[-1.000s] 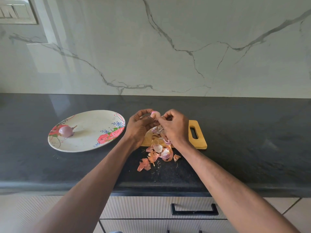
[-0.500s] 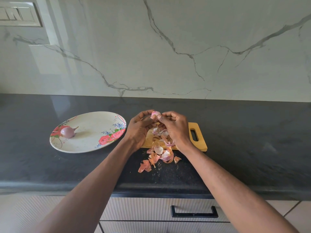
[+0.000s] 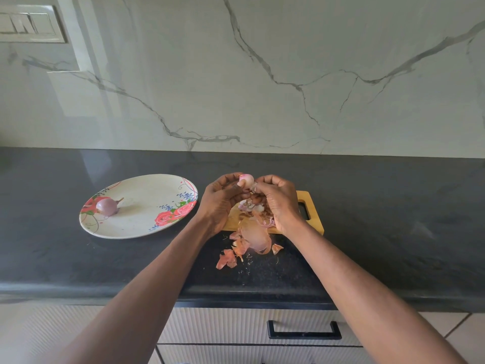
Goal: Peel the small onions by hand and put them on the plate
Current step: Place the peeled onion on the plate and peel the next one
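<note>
A small pale pink onion [image 3: 246, 179] is pinched at the fingertips of my left hand [image 3: 223, 199], above the wooden cutting board [image 3: 312, 214]. My right hand [image 3: 278, 198] is closed against the onion's lower side, its fingers on loose skin. One peeled purple onion [image 3: 107, 206] lies on the left part of the white floral plate [image 3: 147, 227], left of my hands. Orange-pink onion skins [image 3: 249, 243] are heaped on the board's front edge and on the counter in front of it.
The dark stone counter [image 3: 393, 232] runs the full width, backed by a marble wall [image 3: 262, 74]. A switch panel [image 3: 29, 24] is at the top left. Drawers with a black handle [image 3: 304, 331] lie below the counter's front edge.
Both hands stayed together over the board, working the onion; a broad piece of skin now lies on top of the heap in front of the board.
</note>
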